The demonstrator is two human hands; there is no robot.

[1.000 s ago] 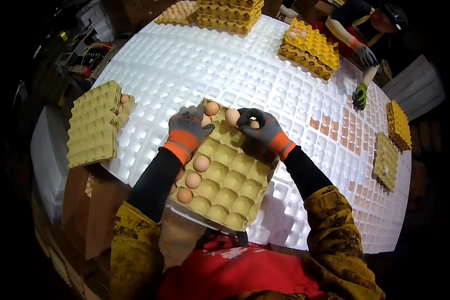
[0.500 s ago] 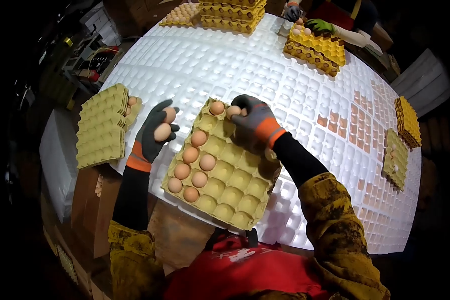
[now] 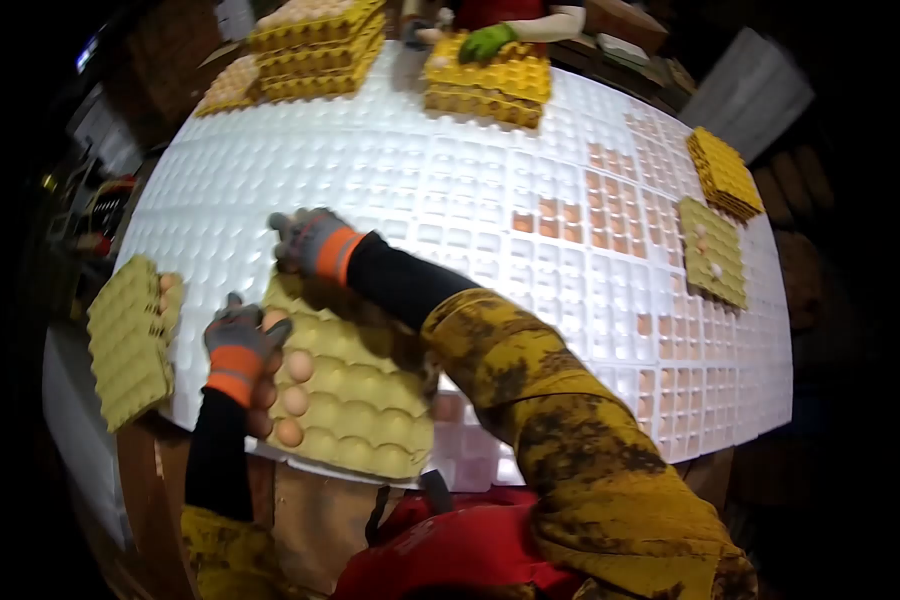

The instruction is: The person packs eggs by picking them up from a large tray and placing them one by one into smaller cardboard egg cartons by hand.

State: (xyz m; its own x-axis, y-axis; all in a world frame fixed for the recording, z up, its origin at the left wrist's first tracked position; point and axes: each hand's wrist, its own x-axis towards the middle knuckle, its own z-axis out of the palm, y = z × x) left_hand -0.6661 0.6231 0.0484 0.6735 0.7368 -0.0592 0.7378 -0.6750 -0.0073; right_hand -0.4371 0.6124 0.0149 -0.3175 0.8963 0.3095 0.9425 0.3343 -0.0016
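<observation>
Reaching across in the head view, the right hand (image 3: 310, 245) was over the far end of the yellowish egg tray (image 3: 365, 410), its fingertips too hidden to tell its grip. The left hand (image 3: 240, 338) was partly spread at the tray's left side; whether it held anything could not be told. Beside it, 3 eggs (image 3: 294, 401) sat in a line. The tray rested on white moulded panels (image 3: 440, 190). Beyond, a co-worker's green-gloved hand (image 3: 487, 43) was at a yellow tray stack (image 3: 490, 88).

From here I see the left hand (image 3: 242, 338) close to the worktop (image 3: 400, 160)'s near left corner, back uppermost, thumb spread. The right arm (image 3: 530, 380) slants leftward, the right hand (image 3: 315, 243) farther from the near edge, palm hidden.
</observation>
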